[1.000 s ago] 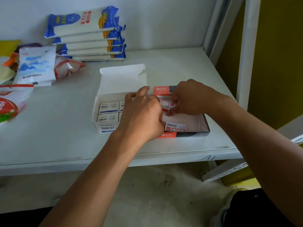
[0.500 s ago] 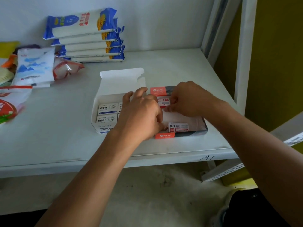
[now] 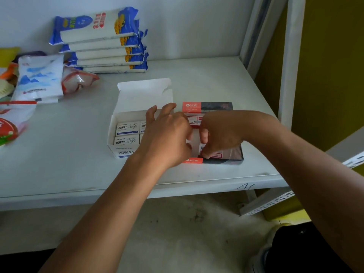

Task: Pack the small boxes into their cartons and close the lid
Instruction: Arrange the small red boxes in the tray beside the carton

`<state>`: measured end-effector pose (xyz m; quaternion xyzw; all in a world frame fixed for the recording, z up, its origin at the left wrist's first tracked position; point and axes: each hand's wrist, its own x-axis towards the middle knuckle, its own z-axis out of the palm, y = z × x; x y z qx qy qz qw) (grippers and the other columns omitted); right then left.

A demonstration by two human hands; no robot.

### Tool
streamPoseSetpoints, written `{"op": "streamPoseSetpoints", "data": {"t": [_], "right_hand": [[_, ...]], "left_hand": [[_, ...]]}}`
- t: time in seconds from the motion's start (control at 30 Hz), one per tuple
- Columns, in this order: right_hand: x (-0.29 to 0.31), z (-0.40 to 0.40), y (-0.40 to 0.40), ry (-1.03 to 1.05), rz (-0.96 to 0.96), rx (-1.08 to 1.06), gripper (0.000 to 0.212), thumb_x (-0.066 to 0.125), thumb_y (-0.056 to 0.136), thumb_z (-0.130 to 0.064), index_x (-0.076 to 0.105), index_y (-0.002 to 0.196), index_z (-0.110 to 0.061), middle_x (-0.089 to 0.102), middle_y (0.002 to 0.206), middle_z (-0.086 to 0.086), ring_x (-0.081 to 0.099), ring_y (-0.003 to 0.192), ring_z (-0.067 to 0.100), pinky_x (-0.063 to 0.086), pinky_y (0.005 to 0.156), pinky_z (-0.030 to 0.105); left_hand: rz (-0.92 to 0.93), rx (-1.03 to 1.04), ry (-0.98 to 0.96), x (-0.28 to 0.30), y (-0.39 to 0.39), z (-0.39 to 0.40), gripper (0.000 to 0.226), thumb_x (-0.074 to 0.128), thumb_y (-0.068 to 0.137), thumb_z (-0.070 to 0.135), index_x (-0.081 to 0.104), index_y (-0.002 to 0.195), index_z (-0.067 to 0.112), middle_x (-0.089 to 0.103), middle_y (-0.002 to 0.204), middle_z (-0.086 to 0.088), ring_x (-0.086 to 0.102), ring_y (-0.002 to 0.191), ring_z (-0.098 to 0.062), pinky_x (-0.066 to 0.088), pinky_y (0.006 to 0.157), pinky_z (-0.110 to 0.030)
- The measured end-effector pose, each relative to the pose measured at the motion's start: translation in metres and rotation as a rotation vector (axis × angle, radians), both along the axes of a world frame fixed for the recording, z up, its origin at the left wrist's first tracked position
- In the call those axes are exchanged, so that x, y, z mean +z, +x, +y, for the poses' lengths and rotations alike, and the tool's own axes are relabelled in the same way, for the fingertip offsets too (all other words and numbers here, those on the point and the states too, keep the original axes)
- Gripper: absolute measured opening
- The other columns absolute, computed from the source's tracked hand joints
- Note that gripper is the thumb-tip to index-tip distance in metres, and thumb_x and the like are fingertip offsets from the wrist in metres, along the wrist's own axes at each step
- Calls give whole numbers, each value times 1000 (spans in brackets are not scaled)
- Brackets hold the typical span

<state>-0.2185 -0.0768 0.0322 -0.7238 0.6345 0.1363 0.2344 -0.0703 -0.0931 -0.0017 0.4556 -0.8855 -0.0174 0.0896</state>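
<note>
Since a moment ago, right hand (image 3: 220,133) drops to the dark carton's (image 3: 234,154) near edge, fingers pinching a small box (image 3: 211,153) (seating it, probably); left hand (image 3: 167,138), grip hidden, steadies beside white carton (image 3: 126,152).

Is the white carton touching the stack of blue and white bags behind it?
Apart. The head view shows bare shelf between the white carton, with its raised lid, and the stack of bags.

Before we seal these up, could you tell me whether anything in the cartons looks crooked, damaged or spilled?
Nothing stands out. The small boxes visible in the white carton sit square in neat rows, its lid upright and uncreased. Both hands cover much of the dark carton, so its contents can't be judged.
</note>
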Motion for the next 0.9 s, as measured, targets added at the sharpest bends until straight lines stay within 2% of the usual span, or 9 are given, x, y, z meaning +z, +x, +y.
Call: {"op": "streamPoseSetpoints", "data": {"t": [0.1,0.23,0.33,0.43,0.5,0.63,0.7,0.77,0.9], "right_hand": [[-1,-2,-2,14,14,-1,53,70,67,-55,66,110,-25,71,101,-2,67,92,21,55,88,41],[0,0,-5,-11,3,-8,27,74,74,-42,66,90,-23,68,90,-1,65,89,20,55,86,37],[-4,0,-4,-131,-17,0,29,74,78,-38,69,89,-12,65,80,0,58,72,13,49,70,26],[0,2,-7,-230,-68,7,29,76,76,-43,68,74,-16,56,64,-9,50,60,9,38,57,22],[7,4,-16,-166,-212,-19,25,80,72,-42,67,65,-22,63,65,-11,58,66,8,43,63,25],[11,7,-32,-135,-409,-100,15,79,75,-20,65,70,-24,73,83,2,68,90,21,54,83,39],[7,7,-34,-146,-382,-122,15,79,76,-19,65,75,-24,71,85,-3,66,92,22,54,84,37],[2,7,-32,-133,-293,-116,15,79,76,-28,67,84,-24,68,88,-8,64,90,17,52,84,34],[-5,8,-21,-133,-153,-89,36,77,75,-43,73,102,-19,70,98,-7,62,87,11,50,83,27]], "left_hand": [[-6,-1,8,-1,1,-1,20,75,72,25,76,92,26,63,125,9,24,145,-20,7,115,-50],[23,0,44,-1,1,-2,20,76,74,31,74,93,29,62,126,14,23,145,-18,8,115,-49],[36,-6,59,1,1,-4,23,76,74,37,74,96,31,60,128,15,23,145,-17,8,115,-49],[48,-31,114,3,3,-4,33,76,72,44,73,103,32,56,133,17,21,145,-15,6,116,-48],[45,-47,139,4,3,-4,36,76,72,45,72,105,33,54,135,18,18,146,-14,4,117,-49],[56,-45,144,2,3,-4,34,75,72,47,71,104,35,54,134,21,16,146,-12,1,117,-50],[53,-51,146,1,2,-3,34,75,73,47,71,104,35,54,133,21,16,146,-12,0,116,-50],[39,-49,138,0,0,-3,32,75,74,44,71,104,35,54,133,20,16,146,-12,-1,116,-51],[-21,-48,137,0,-3,-6,29,76,74,41,71,101,35,56,129,19,16,147,-14,-4,115,-53]]}}
